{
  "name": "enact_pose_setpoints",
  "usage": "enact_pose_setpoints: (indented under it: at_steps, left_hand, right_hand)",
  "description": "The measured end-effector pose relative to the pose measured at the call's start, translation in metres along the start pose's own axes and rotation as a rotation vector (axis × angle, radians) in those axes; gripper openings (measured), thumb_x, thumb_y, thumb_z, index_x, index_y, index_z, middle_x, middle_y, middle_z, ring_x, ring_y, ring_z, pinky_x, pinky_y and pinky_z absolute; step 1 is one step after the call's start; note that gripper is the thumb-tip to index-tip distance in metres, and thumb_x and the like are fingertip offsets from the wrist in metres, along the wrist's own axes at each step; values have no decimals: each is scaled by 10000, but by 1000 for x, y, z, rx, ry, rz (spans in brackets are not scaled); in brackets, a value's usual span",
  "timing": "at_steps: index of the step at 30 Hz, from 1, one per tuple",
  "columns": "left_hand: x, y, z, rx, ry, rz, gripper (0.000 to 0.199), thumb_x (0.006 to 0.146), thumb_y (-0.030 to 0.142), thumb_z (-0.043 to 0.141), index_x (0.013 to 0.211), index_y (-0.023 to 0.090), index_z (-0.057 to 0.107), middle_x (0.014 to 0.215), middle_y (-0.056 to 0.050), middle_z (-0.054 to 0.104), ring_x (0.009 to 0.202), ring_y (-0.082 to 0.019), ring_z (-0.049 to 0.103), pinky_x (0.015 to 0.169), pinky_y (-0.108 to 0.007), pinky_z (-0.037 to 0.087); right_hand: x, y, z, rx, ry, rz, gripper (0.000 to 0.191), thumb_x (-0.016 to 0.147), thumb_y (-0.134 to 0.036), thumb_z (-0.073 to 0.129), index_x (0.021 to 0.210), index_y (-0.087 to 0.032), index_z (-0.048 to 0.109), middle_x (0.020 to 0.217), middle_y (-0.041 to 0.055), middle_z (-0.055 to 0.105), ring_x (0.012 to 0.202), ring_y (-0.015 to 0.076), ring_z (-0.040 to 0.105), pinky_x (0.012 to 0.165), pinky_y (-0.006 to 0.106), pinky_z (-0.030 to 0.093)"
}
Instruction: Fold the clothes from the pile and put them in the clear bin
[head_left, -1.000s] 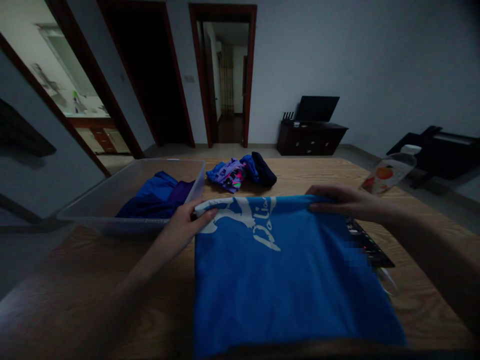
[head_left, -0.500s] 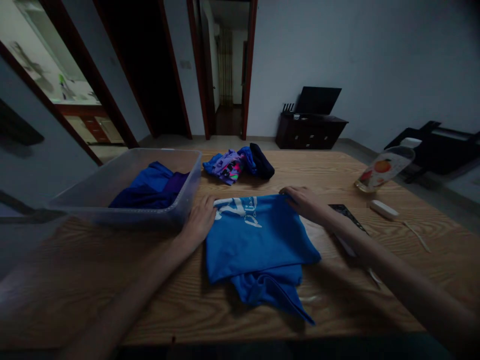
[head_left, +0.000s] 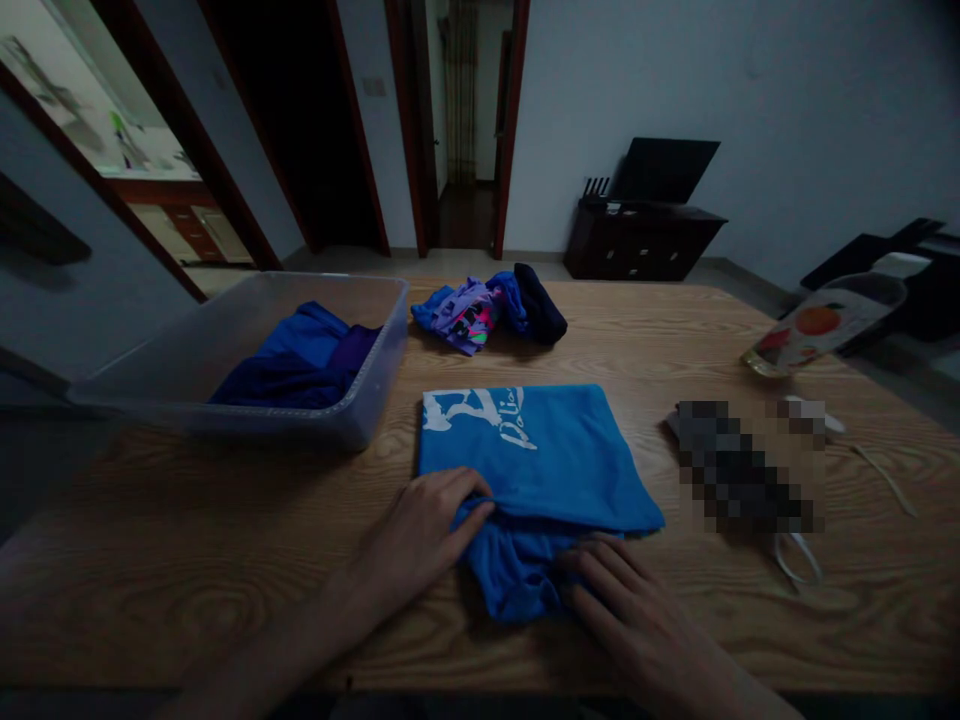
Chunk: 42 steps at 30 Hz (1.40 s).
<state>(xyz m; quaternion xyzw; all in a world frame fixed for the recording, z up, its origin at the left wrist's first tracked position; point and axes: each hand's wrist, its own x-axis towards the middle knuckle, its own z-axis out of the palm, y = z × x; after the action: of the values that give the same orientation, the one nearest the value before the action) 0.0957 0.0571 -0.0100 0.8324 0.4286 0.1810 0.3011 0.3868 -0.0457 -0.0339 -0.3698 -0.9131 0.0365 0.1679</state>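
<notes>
One blue shirt (head_left: 559, 465) lies on the table (head_left: 187, 550); left hand (head_left: 431, 515) pinches its near edge, right hand (head_left: 626, 605) touches bunched cloth, grip unclear. Light pressure likely smooths bunching without skewing print.

Near the table's (head_left: 637, 330) front edge, the left hand (head_left: 442, 510) pinches blue cloth (head_left: 555, 450) and the right hand (head_left: 611, 590) touches its bunched end; a bin (head_left: 386, 355) occupies the far-left corner, clothes (head_left: 480, 315) the far edge, a bottle (head_left: 817, 325) the right.
</notes>
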Motion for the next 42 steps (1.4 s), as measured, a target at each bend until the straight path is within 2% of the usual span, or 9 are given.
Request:
enact_pose_setpoints:
  at_steps: [5, 10, 13, 16, 19, 25, 28, 33, 42]
  left_hand:
    - [14, -6, -24, -144, 222, -203, 231, 1081, 447, 561, 1119, 252, 679, 1064, -29, 765, 1011, -263, 736, 888, -390, 524]
    - [10, -4, -35, -112, 238, -249, 237, 1069, 444, 540, 1130, 249, 660, 1054, -48, 765, 961, -270, 737, 873, -407, 566]
    - [4, 6, -27, 109, 209, -88, 294, 1058, 320, 586, 1341, 248, 616, 1341, -98, 723, 1233, -310, 694, 1075, -479, 553]
    - [5, 20, -9, 389, 128, 246, 631, 1007, 127, 629, 1593, 297, 469, 1726, -104, 442, 1597, -339, 409, 1310, -551, 362]
    - [22, 31, 9, 574, 12, 418, 521, 1029, 76, 595, 1519, 248, 556, 1714, -110, 467, 1583, -331, 427, 1316, -549, 347]
    - [69, 22, 5, 540, -187, 412, 154, 1084, 180, 584, 1180, 186, 704, 1278, -114, 729, 1256, -334, 666, 1092, -507, 500]
    - [78, 3, -5, 376, -133, 329, 162, 1090, 185, 572, 1162, 210, 715, 1207, -96, 755, 1198, -311, 693, 1114, -480, 462]
    - [87, -15, -11, 224, -19, 145, 206, 1114, 329, 540, 1205, 209, 681, 1164, -97, 776, 1093, -300, 740, 937, -393, 546]
    - [86, 27, -23, -7, 179, 180, 276, 1153, 379, 469, 1289, 217, 647, 1321, -78, 744, 1253, -259, 694, 1082, -378, 525]
  right_hand:
    - [-9, 1, -11, 262, -76, 162, 442, 1008, -236, 620, 1433, -345, 566, 1406, 101, 748, 1270, 363, 721, 1034, 548, 643]
    - [7, 4, -28, 443, -155, 319, 448, 1091, -387, 606, 1532, -371, 532, 1573, 83, 633, 1434, 314, 625, 1158, 510, 591]
    - [20, 6, -22, 469, -228, 251, 506, 1092, -399, 624, 1580, -320, 521, 1733, 86, 474, 1640, 330, 375, 1326, 588, 400]
    - [25, 9, -15, 473, -248, 241, 587, 1072, -335, 630, 1629, -252, 468, 1769, 137, 408, 1677, 332, 294, 1353, 622, 324]
    - [26, 13, -16, 511, -251, 279, 553, 1003, -229, 637, 1545, -206, 533, 1748, 175, 420, 1675, 343, 284, 1351, 636, 294]
    - [34, 29, -33, 607, -190, 423, 170, 916, -181, 605, 1078, -234, 617, 1295, 121, 730, 1192, 310, 692, 1029, 479, 554]
    - [35, 36, -37, 614, -131, 428, 190, 917, -191, 596, 1098, -247, 605, 1107, 62, 741, 998, 264, 705, 879, 394, 548]
    - [46, 38, -30, 606, -157, 362, 236, 981, -232, 546, 1155, -251, 703, 1143, 74, 781, 1044, 266, 734, 914, 375, 553]
    - [111, 84, -15, 429, -295, 272, 162, 971, -302, 669, 1049, -248, 800, 990, 53, 829, 869, 252, 765, 826, 361, 629]
